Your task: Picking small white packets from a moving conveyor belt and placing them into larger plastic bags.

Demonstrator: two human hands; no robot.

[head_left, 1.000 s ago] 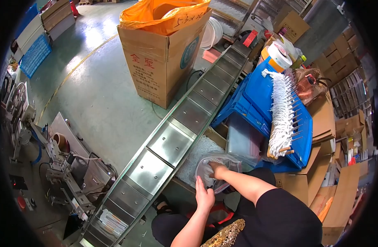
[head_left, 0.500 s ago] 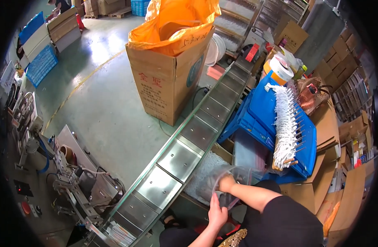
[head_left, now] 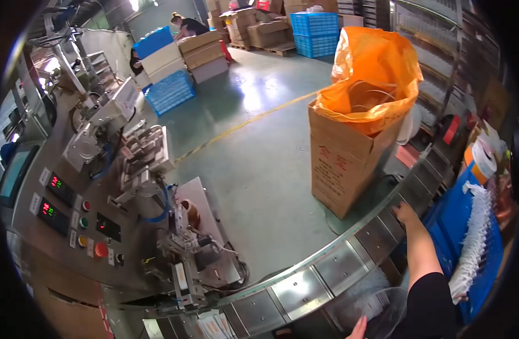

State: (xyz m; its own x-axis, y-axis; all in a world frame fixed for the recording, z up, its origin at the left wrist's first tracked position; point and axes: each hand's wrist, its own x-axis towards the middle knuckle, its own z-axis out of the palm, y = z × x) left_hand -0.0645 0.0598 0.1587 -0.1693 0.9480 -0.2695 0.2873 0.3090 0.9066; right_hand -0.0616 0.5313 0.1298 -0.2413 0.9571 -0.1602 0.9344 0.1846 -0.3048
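Observation:
My right arm reaches forward, and my right hand (head_left: 405, 213) is over the segmented metal conveyor (head_left: 378, 240). Its fingers look bent together; whatever is in them, if anything, is too small to make out. At the bottom edge, my left hand (head_left: 358, 329) shows only in part, with its fingers at the rim of a clear plastic tub (head_left: 396, 299). Inside the tub lie some small whitish pieces (head_left: 377, 302). Several flat printed packets (head_left: 213, 326) rest at the conveyor's near left end.
A machine control panel (head_left: 73, 226) and metal mechanism (head_left: 186, 248) stand left. Beyond the conveyor is a tall carton (head_left: 341, 164) with an orange bag liner (head_left: 378, 62). A blue crate (head_left: 437, 226) with a bristly white strip (head_left: 473, 248) stands right. A person (head_left: 189, 25) is far back.
The view has swung left, bringing the control panel in. My right hand has come out of the tub and reached forward to the conveyor. My left hand stays by the tub.

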